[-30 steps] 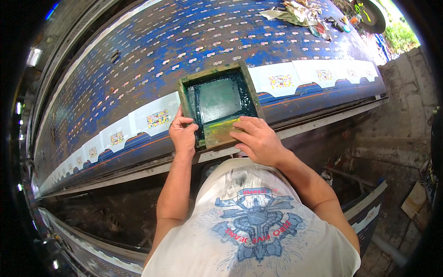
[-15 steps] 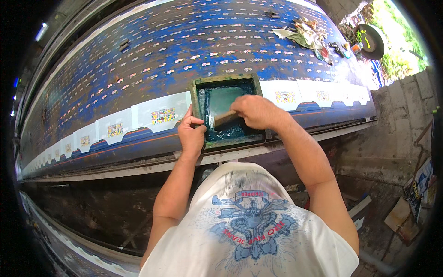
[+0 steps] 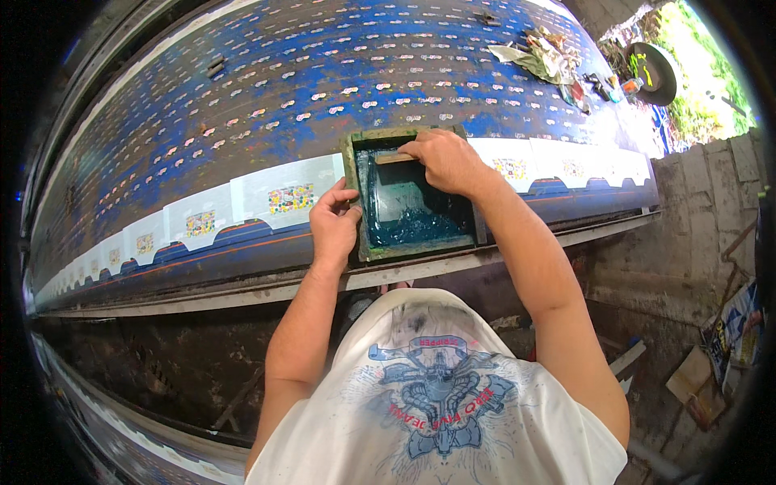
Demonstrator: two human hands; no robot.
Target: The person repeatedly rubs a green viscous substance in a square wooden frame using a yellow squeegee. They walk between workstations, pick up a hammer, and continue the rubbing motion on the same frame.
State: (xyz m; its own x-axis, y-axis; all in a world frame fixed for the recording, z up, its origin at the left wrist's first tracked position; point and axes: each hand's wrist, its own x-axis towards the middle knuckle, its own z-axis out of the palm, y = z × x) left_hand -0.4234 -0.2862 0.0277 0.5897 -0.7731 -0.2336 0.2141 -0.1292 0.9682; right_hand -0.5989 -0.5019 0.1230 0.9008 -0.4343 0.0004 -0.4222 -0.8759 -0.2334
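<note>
A wooden-framed printing screen (image 3: 420, 249) lies on the long table's near edge, with dark blue-green ink (image 3: 396, 236) spread inside it. My left hand (image 3: 334, 226) is closed on the frame's left side, thumb and fingers pinching the wood. Inside the frame, at its far end, my right hand (image 3: 444, 162) grips a squeegee with a wooden handle (image 3: 393, 159). The handle lies crosswise and its blade is mostly hidden. White cut pieces (image 3: 260, 182) with multicoloured dotted prints run in a row on both sides of the screen.
The long blue-stained table (image 3: 267, 89) carries rows of small printed marks. Crumpled rags (image 3: 550, 58) and an orange-capped bottle (image 3: 631, 86) lie at its far right, beside a round dark pan (image 3: 651, 74). A metal rail (image 3: 485, 257) runs along the near edge.
My right hand has moved the squeegee away from me, from the frame's left middle to its far end, and its handle has turned crosswise. My left hand keeps its hold on the frame.
</note>
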